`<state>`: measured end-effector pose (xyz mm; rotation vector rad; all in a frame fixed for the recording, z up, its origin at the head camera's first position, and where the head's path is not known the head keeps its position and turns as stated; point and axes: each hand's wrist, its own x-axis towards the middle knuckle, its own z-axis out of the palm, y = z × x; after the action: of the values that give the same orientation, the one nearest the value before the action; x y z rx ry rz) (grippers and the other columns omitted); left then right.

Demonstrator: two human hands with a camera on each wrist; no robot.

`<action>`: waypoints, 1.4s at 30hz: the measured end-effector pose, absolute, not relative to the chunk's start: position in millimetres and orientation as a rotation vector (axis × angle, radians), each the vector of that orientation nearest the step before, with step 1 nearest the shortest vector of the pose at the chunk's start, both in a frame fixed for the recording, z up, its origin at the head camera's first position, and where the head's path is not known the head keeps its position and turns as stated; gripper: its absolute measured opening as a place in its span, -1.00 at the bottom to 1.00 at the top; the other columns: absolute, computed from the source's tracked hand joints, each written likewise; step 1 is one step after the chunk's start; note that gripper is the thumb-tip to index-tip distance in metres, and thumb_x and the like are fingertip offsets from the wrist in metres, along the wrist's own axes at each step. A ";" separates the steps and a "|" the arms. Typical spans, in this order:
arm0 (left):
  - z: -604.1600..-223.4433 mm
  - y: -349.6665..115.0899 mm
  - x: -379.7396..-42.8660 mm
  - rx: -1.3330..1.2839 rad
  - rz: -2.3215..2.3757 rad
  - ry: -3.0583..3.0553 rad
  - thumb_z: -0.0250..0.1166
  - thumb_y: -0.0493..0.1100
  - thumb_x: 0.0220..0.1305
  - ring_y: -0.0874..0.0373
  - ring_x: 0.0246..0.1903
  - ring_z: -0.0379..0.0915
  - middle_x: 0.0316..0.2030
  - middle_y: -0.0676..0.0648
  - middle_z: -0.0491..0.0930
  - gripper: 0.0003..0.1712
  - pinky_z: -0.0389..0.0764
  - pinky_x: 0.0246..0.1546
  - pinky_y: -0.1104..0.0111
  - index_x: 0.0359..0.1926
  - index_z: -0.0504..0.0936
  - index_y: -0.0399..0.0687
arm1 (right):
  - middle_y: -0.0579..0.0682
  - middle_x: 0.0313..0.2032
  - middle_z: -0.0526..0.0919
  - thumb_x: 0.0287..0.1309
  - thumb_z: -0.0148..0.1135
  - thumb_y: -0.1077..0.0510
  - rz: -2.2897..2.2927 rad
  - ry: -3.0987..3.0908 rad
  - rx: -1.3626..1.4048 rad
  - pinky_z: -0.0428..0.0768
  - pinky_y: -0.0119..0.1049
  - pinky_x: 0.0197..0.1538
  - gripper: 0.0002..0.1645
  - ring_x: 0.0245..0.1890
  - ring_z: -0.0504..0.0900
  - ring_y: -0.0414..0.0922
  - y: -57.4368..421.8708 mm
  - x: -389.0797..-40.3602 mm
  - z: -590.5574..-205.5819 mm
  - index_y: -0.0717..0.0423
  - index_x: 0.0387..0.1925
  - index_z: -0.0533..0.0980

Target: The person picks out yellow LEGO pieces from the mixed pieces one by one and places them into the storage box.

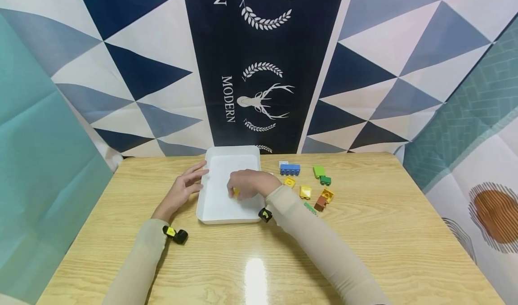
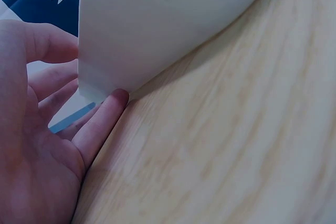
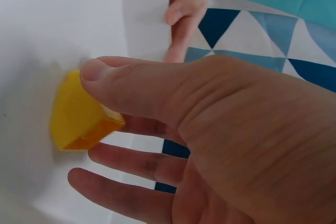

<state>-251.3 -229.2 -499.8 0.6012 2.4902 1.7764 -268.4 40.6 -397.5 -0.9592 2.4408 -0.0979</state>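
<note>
A white plastic tray (image 1: 226, 213) lies on the table. Over its inside, my right hand (image 1: 250, 182) pinches a yellow toy brick (image 3: 79, 114) between thumb and fingers. That brick looks close to the tray's floor; whether it touches cannot be told. In the right wrist view its face is smooth and rounded, with a hollow end, and the other fingers stretch out below it. My left hand (image 1: 184, 189) rests its spread fingertips against the tray's left side; in the left wrist view they touch the outer wall (image 2: 152, 24) near the tabletop.
Right of the tray lie loose toy bricks: a blue one (image 1: 290, 169), a light green one (image 1: 319, 172), a dark green one (image 1: 325, 180), a brown one (image 1: 320, 203) and several yellow ones, including one (image 1: 305, 192) near the right forearm. A patterned cloth (image 1: 259, 48) hangs behind the table.
</note>
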 end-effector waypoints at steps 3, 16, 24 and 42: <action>-500.3 -230.2 -251.9 0.604 1.787 2.485 0.22 -0.44 0.60 -0.49 0.72 0.14 0.77 -0.39 0.15 -0.45 0.45 0.47 0.68 0.52 0.50 -0.52 | -0.04 0.24 0.71 0.50 0.48 0.18 -0.091 2.442 -0.951 0.66 -0.18 0.22 -0.75 0.04 0.58 -0.07 39.7 -270.1 -392.1 -0.08 0.12 0.81; -496.9 -231.5 -254.9 0.597 1.782 2.484 0.21 -0.45 0.59 -0.45 0.74 0.13 0.78 -0.37 0.15 -0.44 0.44 0.48 0.71 0.53 0.50 -0.50 | 0.01 0.26 0.68 0.52 0.45 0.17 -0.146 2.475 -0.943 0.71 -0.10 0.28 -0.67 0.11 0.60 -0.01 47.5 -272.4 -365.4 -0.08 0.23 0.78; -498.2 -227.8 -255.5 0.622 1.790 2.476 0.21 -0.46 0.60 -0.45 0.75 0.08 0.78 -0.38 0.14 -0.44 0.41 0.53 0.68 0.53 0.50 -0.50 | 0.08 0.35 0.67 0.50 0.48 0.16 -0.191 2.509 -0.954 0.68 0.01 0.45 -0.59 0.19 0.60 0.04 61.9 -272.0 -352.8 -0.03 0.31 0.75; -500.2 -230.0 -253.8 0.588 1.768 2.491 0.21 -0.45 0.60 -0.42 0.75 0.09 0.79 -0.35 0.14 -0.43 0.39 0.48 0.74 0.55 0.50 -0.48 | 0.12 0.36 0.71 0.47 0.50 0.20 -0.220 2.551 -1.003 0.70 -0.02 0.53 -0.59 0.26 0.67 0.09 85.5 -268.1 -355.8 0.01 0.29 0.76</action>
<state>-253.8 -230.0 -500.2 0.5880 2.4908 1.7676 -268.1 85.5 -355.8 -1.0033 2.5515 -0.2201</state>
